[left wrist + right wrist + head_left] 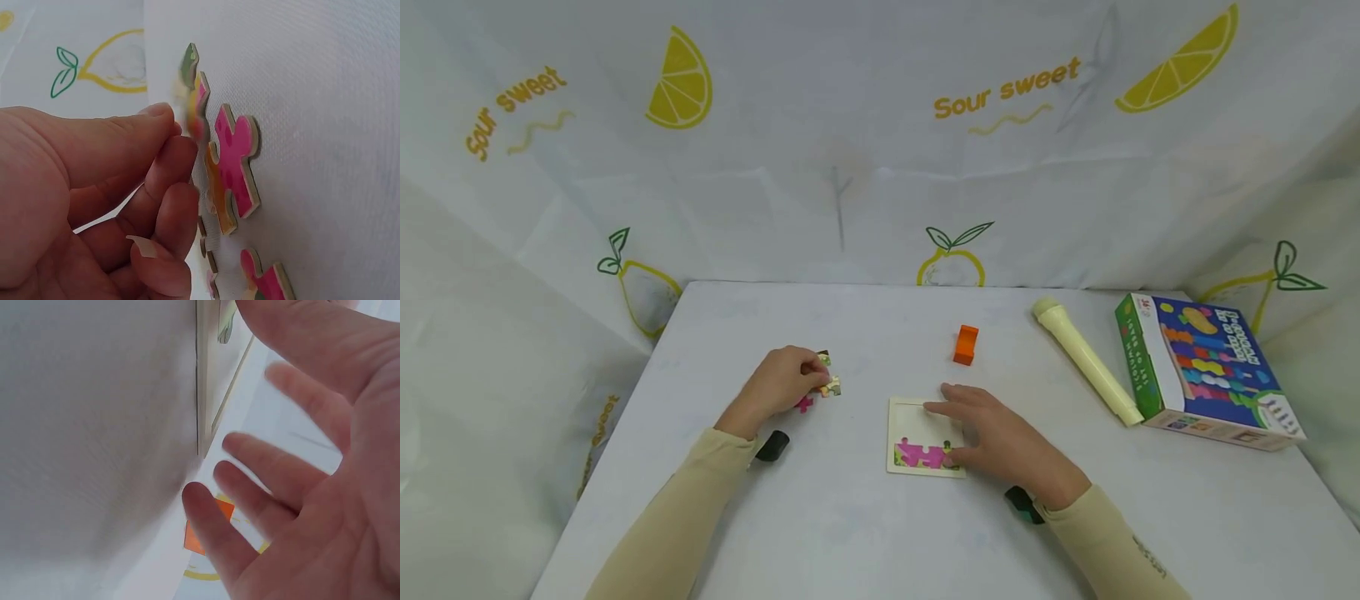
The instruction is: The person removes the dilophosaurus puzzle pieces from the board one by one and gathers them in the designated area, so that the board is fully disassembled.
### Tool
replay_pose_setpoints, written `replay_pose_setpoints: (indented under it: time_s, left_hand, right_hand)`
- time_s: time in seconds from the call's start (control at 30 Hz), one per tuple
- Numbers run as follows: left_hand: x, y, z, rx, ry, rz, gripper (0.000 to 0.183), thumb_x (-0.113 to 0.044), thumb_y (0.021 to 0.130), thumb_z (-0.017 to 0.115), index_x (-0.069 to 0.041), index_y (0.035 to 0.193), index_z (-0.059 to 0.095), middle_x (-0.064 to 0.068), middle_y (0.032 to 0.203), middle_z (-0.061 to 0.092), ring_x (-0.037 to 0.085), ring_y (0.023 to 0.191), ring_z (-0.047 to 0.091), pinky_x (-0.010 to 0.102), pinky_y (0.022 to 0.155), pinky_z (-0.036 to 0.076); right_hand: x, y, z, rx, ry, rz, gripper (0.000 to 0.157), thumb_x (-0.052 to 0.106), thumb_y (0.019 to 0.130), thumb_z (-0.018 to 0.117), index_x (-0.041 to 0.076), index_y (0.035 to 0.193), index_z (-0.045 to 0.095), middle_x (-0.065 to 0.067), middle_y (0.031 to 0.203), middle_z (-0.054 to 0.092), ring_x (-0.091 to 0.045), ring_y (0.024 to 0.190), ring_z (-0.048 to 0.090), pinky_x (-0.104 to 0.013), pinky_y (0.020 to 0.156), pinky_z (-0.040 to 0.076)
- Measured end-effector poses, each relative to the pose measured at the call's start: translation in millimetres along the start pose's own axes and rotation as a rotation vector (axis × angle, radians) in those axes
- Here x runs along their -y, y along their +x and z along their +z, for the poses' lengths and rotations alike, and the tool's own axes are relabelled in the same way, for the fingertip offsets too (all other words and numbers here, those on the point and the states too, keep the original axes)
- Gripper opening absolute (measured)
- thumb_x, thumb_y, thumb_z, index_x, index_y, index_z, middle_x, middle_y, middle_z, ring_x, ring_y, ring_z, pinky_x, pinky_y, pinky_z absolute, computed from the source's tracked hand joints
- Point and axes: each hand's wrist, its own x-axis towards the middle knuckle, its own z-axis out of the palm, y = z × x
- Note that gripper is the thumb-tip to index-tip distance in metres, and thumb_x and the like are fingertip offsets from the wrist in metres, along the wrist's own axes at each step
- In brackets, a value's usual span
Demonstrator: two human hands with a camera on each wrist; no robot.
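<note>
At the left of the table my left hand pinches a puzzle piece between thumb and forefinger; the piece is blurred and partly hidden by the fingertips. Loose puzzle pieces lie around it, among them a pink and orange puzzle piece and a pink piece. My right hand hovers with spread fingers at the right side of a square puzzle tray. Joined pink and green pieces fill the tray's lower edge. The right thumb covers part of them; whether it touches cannot be told.
Behind the tray stands an orange block. A cream-coloured rod with a thicker end lies at the right, beside a colourful toy box. A white curtain with lemon prints hangs along the table's back edge.
</note>
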Motion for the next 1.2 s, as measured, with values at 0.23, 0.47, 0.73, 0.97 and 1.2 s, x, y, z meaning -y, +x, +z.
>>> replay_pose_setpoints:
  time_s: [0.23, 0.47, 0.73, 0.97, 1.2]
  left_hand:
    - [-12.9, -5.6, 5.9, -0.026, -0.018, 0.031, 0.004, -0.021, 0.101, 0.076, -0.018, 0.101, 0.079, -0.002, 0.090, 0.074, 0.013, 0.070, 0.062, 0.031, 0.070, 0.052]
    - [-47.0, -14.3, 33.0, 0.060, 0.060, 0.222, 0.006, -0.026, 0.101, 0.078, -0.020, 0.099, 0.080, -0.012, 0.089, 0.071, 0.007, 0.084, 0.062, 0.027, 0.082, 0.054]
    - [-72.8, -25.2, 62.8, 0.218, 0.056, 0.287, 0.009, -0.025, 0.096, 0.081, -0.017, 0.100, 0.080, -0.012, 0.085, 0.068, 0.006, 0.081, 0.061, 0.025, 0.079, 0.053]
    - [-81.3, -26.1, 71.1, 0.244, 0.130, 0.261, 0.017, -0.028, 0.093, 0.086, -0.016, 0.103, 0.081, -0.009, 0.087, 0.065, 0.010, 0.084, 0.058, 0.026, 0.079, 0.051]
    - [-82.9, -25.7, 75.7, 0.239, 0.135, 0.280, 0.014, -0.026, 0.092, 0.086, -0.016, 0.100, 0.081, -0.007, 0.084, 0.061, 0.009, 0.081, 0.055, 0.024, 0.075, 0.049]
  right_hand:
    - [-1, -1, 0.4, 0.012, -0.018, -0.129, 0.039, 0.019, 0.094, 0.085, 0.035, 0.130, 0.080, -0.006, 0.166, 0.053, -0.035, 0.160, 0.040, -0.053, 0.119, 0.048]
    - [0, -3, -1.7, 0.017, -0.035, -0.143, 0.029, 0.023, 0.094, 0.086, 0.035, 0.120, 0.084, -0.006, 0.163, 0.056, -0.033, 0.156, 0.045, -0.053, 0.121, 0.046]
    - [-1, -4, -1.2, 0.002, -0.033, -0.205, 0.029, 0.020, 0.094, 0.085, 0.032, 0.120, 0.085, -0.010, 0.160, 0.059, -0.035, 0.152, 0.049, -0.054, 0.119, 0.047]
    - [0, -2, -0.1, 0.012, -0.019, -0.201, 0.028, 0.019, 0.094, 0.085, 0.031, 0.120, 0.085, -0.010, 0.161, 0.058, -0.035, 0.152, 0.049, -0.055, 0.119, 0.047]
    - [0, -2, -0.2, -0.004, -0.024, -0.195, 0.029, 0.018, 0.093, 0.085, 0.032, 0.118, 0.085, -0.009, 0.160, 0.059, -0.034, 0.151, 0.050, -0.055, 0.118, 0.048]
